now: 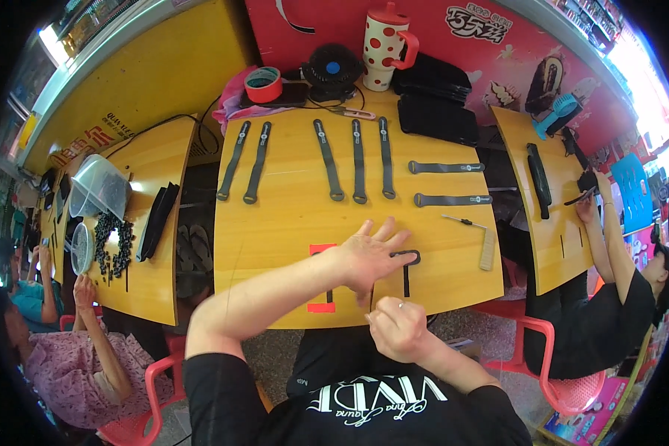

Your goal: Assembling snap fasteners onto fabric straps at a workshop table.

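My left hand (369, 258) lies over the front middle of the table with its fingers spread. Beside its fingertips is a black strap (406, 279) with a loop end, partly covered by the hand. My right hand (398, 327), with a ring on one finger, is closed in a fist just below, at the table's front edge. A thin dark sliver (372, 297) shows between the two hands; whether the fist grips it is hidden. Under my left forearm, red tape pieces (321, 307) mark the table, with a dark strip between them, partly hidden.
Several grey straps (357, 160) with loop ends lie across the table. At right are a thin-tipped tool (464, 221) and a pale stick (487, 250). Along the back stand a spotted tumbler (383, 48), a fan (333, 68), a tape roll (263, 85) and black pouches (437, 119). People sit at both side tables.
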{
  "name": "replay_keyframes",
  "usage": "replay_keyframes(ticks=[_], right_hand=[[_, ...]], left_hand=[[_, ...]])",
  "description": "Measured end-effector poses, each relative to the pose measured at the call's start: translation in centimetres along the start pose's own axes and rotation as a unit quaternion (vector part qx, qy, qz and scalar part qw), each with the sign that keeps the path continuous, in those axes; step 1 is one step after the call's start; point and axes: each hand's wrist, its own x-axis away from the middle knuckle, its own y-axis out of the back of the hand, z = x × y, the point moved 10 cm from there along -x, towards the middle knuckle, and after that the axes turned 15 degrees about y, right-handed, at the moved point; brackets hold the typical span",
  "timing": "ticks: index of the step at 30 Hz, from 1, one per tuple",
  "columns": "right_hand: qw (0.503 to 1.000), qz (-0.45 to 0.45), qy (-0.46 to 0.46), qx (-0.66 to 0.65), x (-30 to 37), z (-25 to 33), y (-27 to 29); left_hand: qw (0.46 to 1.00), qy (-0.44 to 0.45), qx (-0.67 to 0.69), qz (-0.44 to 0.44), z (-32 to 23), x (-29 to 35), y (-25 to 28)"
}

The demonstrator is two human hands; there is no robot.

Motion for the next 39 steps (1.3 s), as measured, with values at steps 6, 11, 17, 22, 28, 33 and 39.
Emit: replay_keyframes(ticks=[6, 11, 17, 22, 28, 33, 39], right_hand=[[0.99, -0.096, -0.085, -0.053, -0.4, -1.8, 0.5], [0.962, -0.154, -0.149, -0.168, 0.8, -4.5, -0.5], [0.86, -0.183, -0.425, -0.214, 7.4, -12.4, -4.2], [0.894, -0.143, -0.398, -0.147, 6.6, -11.7, -3.3], [0.909, -0.169, -0.358, -0.131, 6.1, -11.4, -2.9], [0.921, -0.152, -0.226, -0.278, 1.4, -3.3, -2.1], [0.881, -0.139, -0.28, -0.356, 3.2, -0.7, -0.7]], left_hand=[[0.996, -0.067, 0.06, -0.026, 1.0, 5.7, 2.1], [0.962, -0.126, 0.242, -0.021, 2.4, 7.0, -0.7], [0.899, -0.062, 0.422, -0.097, 7.9, 10.5, -0.5], [0.671, 0.135, 0.695, -0.22, 19.3, 21.5, -3.4], [0.616, 0.176, 0.648, -0.411, 20.0, 36.0, -0.9], [0.882, 0.185, 0.325, -0.287, 5.9, 23.4, 2.4], [0.935, 0.111, 0.307, -0.141, 0.2, 15.3, -0.1]])
